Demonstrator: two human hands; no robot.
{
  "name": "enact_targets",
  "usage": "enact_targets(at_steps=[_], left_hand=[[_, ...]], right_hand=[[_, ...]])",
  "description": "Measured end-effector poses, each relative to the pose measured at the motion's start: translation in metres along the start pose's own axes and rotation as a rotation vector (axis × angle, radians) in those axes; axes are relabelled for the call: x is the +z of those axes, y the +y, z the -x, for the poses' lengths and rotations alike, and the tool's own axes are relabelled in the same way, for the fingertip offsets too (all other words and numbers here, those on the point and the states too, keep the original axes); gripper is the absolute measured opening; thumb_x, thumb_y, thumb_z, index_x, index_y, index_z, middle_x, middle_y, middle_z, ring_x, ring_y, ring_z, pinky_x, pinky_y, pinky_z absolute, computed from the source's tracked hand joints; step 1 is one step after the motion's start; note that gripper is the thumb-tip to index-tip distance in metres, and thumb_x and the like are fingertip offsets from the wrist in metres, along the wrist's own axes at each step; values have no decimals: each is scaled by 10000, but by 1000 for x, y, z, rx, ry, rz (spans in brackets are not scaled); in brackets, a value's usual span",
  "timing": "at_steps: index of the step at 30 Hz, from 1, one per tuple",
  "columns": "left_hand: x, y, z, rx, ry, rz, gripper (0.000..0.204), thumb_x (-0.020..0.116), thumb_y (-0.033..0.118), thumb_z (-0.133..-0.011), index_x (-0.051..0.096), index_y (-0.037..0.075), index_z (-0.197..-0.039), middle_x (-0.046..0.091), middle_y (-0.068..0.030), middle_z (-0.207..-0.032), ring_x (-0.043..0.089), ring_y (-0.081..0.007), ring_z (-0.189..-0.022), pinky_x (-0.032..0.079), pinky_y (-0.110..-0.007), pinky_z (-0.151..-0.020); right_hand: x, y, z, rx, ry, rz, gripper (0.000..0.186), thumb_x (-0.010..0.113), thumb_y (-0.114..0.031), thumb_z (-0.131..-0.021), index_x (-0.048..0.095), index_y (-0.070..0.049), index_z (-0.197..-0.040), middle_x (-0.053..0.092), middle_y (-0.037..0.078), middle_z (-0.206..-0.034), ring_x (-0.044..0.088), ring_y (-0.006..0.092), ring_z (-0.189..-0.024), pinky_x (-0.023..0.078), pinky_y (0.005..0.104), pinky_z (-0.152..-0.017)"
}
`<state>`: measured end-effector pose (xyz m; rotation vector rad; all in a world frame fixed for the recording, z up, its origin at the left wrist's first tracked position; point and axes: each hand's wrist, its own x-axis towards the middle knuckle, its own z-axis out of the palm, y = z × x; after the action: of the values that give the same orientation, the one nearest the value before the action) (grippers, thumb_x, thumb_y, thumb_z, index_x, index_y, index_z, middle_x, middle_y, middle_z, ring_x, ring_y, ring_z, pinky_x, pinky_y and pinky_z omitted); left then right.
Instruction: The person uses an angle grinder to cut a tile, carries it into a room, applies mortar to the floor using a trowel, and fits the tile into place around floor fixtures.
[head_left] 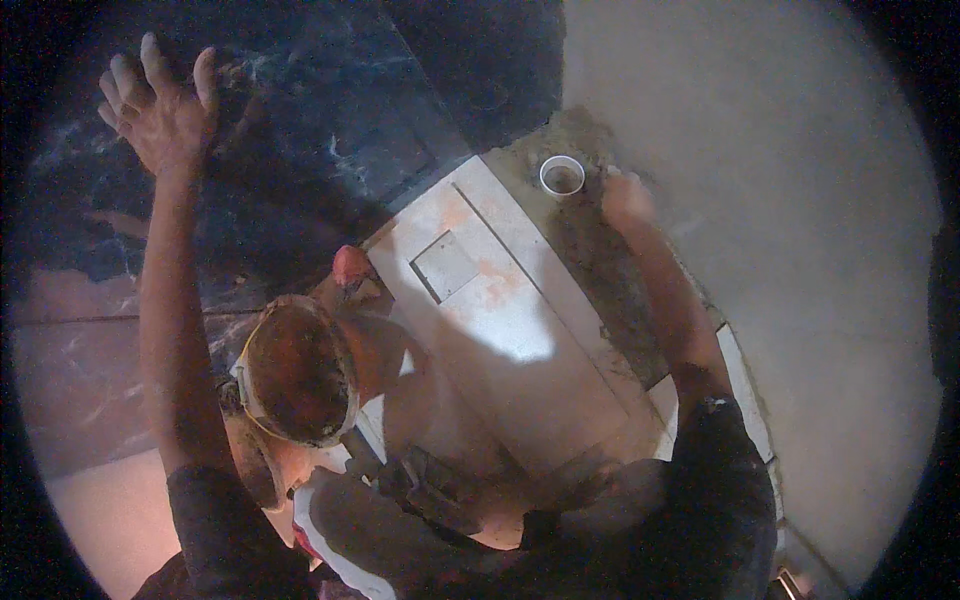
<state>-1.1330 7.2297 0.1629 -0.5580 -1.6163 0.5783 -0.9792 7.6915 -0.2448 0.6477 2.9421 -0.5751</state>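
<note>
At the upper left, my left hand (165,115) is open with its fingers spread, over a dark marbled tile (300,120). No object shows in it. My right hand (630,200) is at the upper right, just to the right of a white round pipe end (562,176) in rough grey mortar (590,235). Its fingers look curled together, and whatever they may hold is hidden. Between my arms lies a long pale slab (500,310) with a square cut-out (445,267) and a narrow slot along its right side.
An orange bucket (300,370), caked with dried mortar inside, stands beside my left forearm. A small red object (351,264) is just beyond it. A plain grey surface (780,200) runs along the right, with pale strips (745,390) at its edge.
</note>
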Motion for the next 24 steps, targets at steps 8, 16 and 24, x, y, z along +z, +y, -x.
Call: enact_targets(at_steps=[8, 16, 24], left_hand=[[-6, 8, 2, -54, -41, -36, 674, 559, 601, -917, 483, 129, -1392, 423, -226, -1355, 400, -445, -1271, 343, -637, -1004], [-8, 10, -4, -30, -61, -22, 664, 561, 583, -919, 492, 113, -1383, 472, -256, -1313, 438, -463, -1231, 353, -639, -990], [-6, 13, 4, -33, 68, 27, 664, 558, 581, -923, 487, 109, -1385, 469, -270, -1322, 421, -484, -1253, 340, -656, -997]], right_hand=[[36, 22, -9, -114, 87, 39, 446, 369, -395, -1029, 619, -49, -1158, 633, 266, -1142, 616, 463, -1060, 491, 552, -909], [59, 24, -32, 22, 73, -159, 533, 424, -516, -990, 653, -45, -1086, 667, 259, -1112, 625, 456, -1048, 478, 521, -943], [53, 13, -31, -127, 51, -11, 462, 422, -446, -993, 634, -63, -1141, 666, 237, -1127, 616, 429, -1094, 472, 500, -968]])
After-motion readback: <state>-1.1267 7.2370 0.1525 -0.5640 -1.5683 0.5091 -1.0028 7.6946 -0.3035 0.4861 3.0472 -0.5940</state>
